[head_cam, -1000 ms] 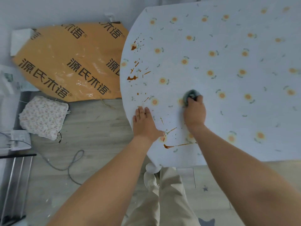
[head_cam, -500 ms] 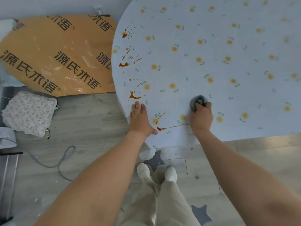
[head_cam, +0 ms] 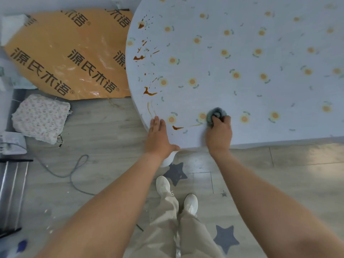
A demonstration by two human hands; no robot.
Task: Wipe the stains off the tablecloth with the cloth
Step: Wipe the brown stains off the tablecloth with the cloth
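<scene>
Right hand (head_cam: 219, 134) fingers clutch a balled grey cloth (head_cam: 216, 114) on the pale flowered tablecloth (head_cam: 242, 94), left hand (head_cam: 158, 138) fingers flat at its near edge; dragging could smear the brown stains (head_cam: 177, 127).

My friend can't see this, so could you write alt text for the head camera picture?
A person's right hand presses a balled grey cloth onto a pale flowered tablecloth, beside brown stains near the edge. The left hand lies flat on the tablecloth's edge.

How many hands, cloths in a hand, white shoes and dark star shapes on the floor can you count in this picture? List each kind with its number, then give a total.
Hands: 2, the left hand and the right hand
Cloth in a hand: 1
White shoes: 2
Dark star shapes on the floor: 2
Total: 7
</scene>
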